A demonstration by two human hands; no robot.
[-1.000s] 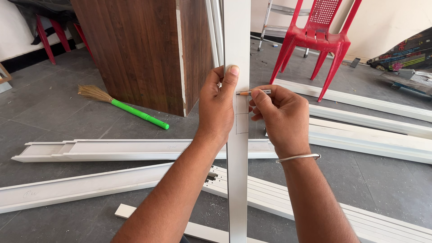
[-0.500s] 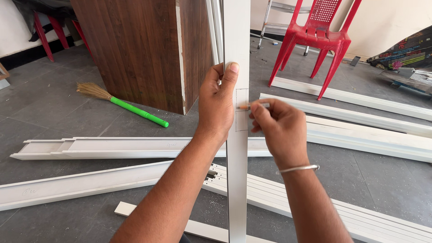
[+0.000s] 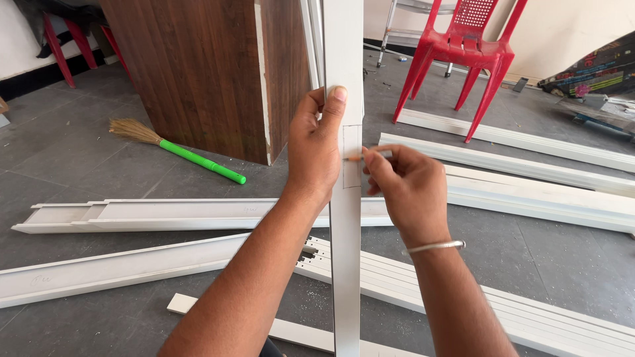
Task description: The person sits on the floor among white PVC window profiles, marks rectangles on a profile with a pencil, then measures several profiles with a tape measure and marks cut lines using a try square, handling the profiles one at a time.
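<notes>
- your left hand [image 3: 316,149] is clenched around an upright white profile strip [image 3: 345,251], thumb pressed flat against its front face, fingers wrapped behind its left edge
- your right hand [image 3: 405,188] pinches a pencil [image 3: 362,157], its tip touching the strip's face at a thin pencilled rectangle just beside your left thumb; a metal bangle [image 3: 433,247] sits on that wrist
- the strip stands vertical in the middle of the view, running from the top edge down past the bottom, between your two forearms
- more long white profiles [image 3: 198,213] lie flat across the grey floor [image 3: 79,165] behind and beneath it, some side by side
- a brown wooden cabinet [image 3: 198,73] stands behind on the left, with a green-handled broom [image 3: 185,155] lying near its foot
- a red plastic chair [image 3: 463,53] stands well apart at the upper right
</notes>
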